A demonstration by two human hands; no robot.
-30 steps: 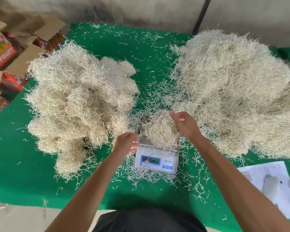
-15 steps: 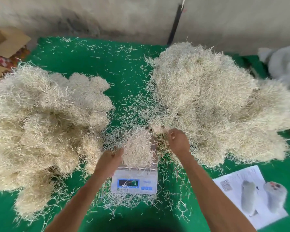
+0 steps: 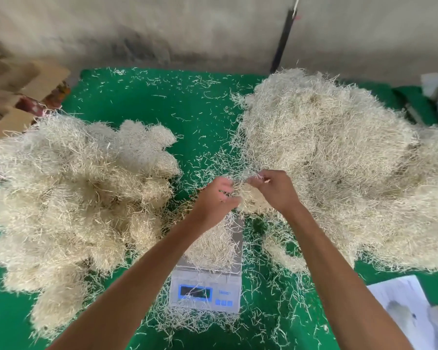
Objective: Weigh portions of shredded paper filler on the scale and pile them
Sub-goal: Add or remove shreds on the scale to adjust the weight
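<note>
A small white digital scale [image 3: 205,291] stands at the front middle of the green table, with a portion of shredded paper [image 3: 213,246] on its pan. A big loose heap of filler [image 3: 339,157] lies to the right. To the left lies a pile of rounded weighed clumps [image 3: 76,198]. My left hand [image 3: 216,198] and my right hand [image 3: 276,189] meet above the scale's far edge, at the near corner of the big heap. Both pinch one tuft of shreds [image 3: 245,195] between them.
Loose shreds litter the green table cover [image 3: 162,109]. Cardboard boxes [image 3: 23,97] stand off the table at the back left. A printed sheet [image 3: 415,311] lies at the front right. A grey wall and a dark pole [image 3: 283,39] are behind.
My left hand has risen from beside the scale to join the right one at the big heap's edge. Both now grip a tuft there. The camera view has shifted toward the right.
</note>
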